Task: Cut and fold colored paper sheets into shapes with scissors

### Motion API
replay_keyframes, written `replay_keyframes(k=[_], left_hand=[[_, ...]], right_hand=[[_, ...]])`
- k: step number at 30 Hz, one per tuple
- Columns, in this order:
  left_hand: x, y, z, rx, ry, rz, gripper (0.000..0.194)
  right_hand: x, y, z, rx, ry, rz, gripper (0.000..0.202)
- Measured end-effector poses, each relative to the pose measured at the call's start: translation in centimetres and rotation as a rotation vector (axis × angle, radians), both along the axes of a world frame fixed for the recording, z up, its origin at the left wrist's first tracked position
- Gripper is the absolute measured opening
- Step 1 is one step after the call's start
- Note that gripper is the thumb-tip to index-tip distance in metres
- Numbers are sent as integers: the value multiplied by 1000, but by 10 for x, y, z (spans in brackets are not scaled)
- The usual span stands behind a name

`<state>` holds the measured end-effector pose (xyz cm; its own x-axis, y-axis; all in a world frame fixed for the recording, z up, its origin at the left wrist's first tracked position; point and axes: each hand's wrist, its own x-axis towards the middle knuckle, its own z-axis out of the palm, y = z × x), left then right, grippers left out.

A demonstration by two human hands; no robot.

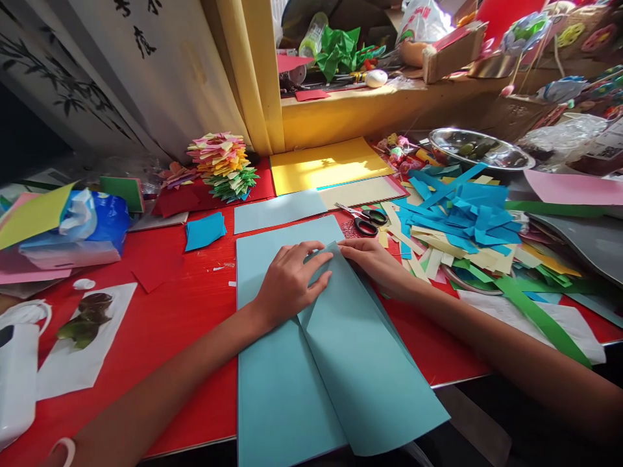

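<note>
A large light-blue sheet of paper [280, 383] lies on the red table before me and hangs past its front edge. One part of a light-blue sheet, a folded-over flap [374, 363], slants across it to the right. My left hand [294, 279] rests on the paper with fingers spread, fingertips near the flap's top corner. My right hand [372, 259] pinches the upper right edge of the paper between thumb and fingers. Just beyond my right hand lie scissors [366, 222] with black handles.
Blue paper strips [467, 214] and other coloured scraps pile up at right, below a metal bowl [479, 148]. Yellow paper [331, 165] lies at the back. A stack of coloured paper pieces [224, 165], a blue packet [92, 224] and a white device [17, 383] stand left.
</note>
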<state>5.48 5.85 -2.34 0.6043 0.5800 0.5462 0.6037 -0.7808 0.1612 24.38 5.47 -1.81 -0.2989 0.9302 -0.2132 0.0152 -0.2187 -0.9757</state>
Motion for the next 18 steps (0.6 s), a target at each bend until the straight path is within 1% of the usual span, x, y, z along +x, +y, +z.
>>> replay_keyframes(k=[4,8,11,14,18], left_hand=[[0,0,-1,-14,-13,36,27],[0,0,-2,-4,-11,24,29],[0,0,-1,-19,-19,14,29],[-1,0,2,-115,-116,22,27],[-2,2,9,-353,-360,93,21]], right_hand=[[-1,2,0,-10,2,-71,33],[-3,1,6,31,-62,-10,39],[-2,0,9,84,-125,-9,42],[-1,-1,8,94,-118,-15,40],[0,0,6,122,-141,-27,36]])
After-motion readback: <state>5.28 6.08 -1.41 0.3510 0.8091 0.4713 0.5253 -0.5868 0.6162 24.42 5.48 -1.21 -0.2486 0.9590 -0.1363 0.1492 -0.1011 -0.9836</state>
